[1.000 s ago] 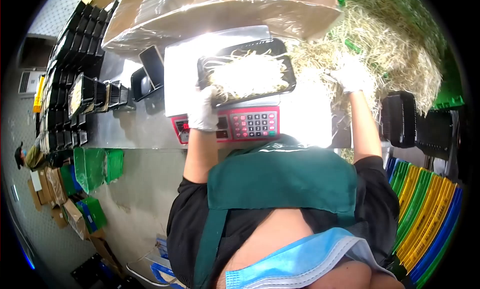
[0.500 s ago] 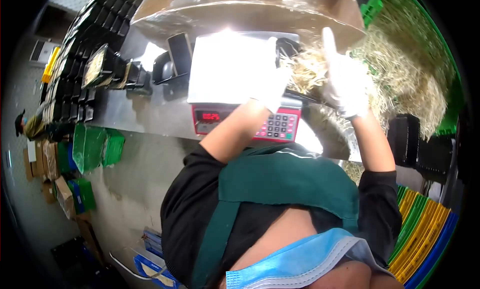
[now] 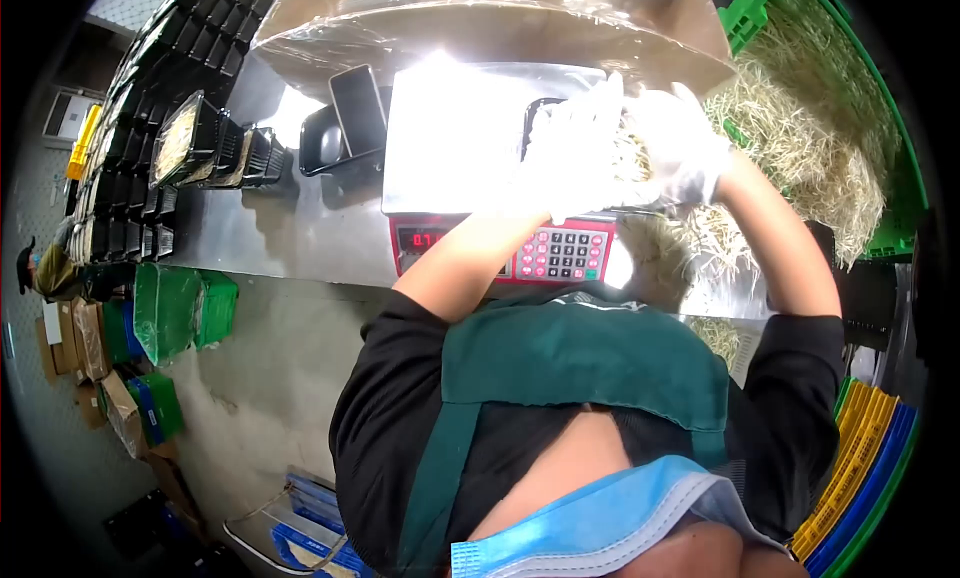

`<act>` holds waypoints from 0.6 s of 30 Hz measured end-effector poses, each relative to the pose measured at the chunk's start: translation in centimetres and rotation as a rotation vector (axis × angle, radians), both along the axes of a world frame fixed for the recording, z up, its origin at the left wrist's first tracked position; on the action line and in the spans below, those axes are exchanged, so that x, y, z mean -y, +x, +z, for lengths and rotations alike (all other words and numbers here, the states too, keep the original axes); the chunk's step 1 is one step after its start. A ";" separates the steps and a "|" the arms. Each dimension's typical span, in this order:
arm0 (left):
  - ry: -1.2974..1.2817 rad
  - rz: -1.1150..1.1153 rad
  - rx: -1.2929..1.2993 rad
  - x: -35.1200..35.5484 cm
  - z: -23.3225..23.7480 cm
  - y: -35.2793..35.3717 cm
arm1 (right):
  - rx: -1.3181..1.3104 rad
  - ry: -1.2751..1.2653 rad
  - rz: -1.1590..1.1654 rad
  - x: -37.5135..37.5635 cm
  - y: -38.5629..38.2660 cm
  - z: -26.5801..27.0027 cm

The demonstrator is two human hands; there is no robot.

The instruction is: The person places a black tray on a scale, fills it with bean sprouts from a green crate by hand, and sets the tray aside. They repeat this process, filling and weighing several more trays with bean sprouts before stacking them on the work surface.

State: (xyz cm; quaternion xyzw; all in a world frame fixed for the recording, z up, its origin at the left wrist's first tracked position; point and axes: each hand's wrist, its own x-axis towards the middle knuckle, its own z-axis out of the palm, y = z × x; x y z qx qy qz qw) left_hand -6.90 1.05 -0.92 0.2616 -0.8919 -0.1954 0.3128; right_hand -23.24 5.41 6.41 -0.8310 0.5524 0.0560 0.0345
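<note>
Both hands wear white gloves and meet over the right side of a scale [image 3: 505, 250] with a red front and keypad. My left hand [image 3: 575, 158] lies over a black plastic tray [image 3: 540, 116], its fingers against a bunch of pale, thin sprouts [image 3: 630, 160]; glare blurs its outline. From the other side, my right hand [image 3: 685, 148] curves around the same sprouts. Most of the tray is hidden under the hands. To the right, a large heap of loose sprouts [image 3: 800, 168] fills a green crate [image 3: 905, 178].
A phone [image 3: 358, 113] leans on a black tray [image 3: 322, 140] left of the scale. Further left are filled trays [image 3: 190, 138] and tall stacks of black trays [image 3: 120, 168]. A plastic-lined box [image 3: 500, 28] stands behind the scale. Colored crates [image 3: 860, 458] stack at lower right.
My right hand has turned inward and closed on the sprouts, bringing them left over the tray. My left hand has shifted right and up onto them. The scale's red reading has changed.
</note>
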 end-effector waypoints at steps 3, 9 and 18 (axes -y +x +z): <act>0.064 0.035 0.080 -0.3 0.1 -0.3 | -0.082 0.187 -0.155 -0.4 -2.2 0.7; -0.032 0.042 0.307 0.3 -0.2 -0.1 | 0.274 -0.110 -0.100 -1.6 -4.1 -3.1; 0.274 0.123 0.530 -0.1 1.9 0.1 | 0.127 -0.020 -0.199 -2.4 -7.3 1.0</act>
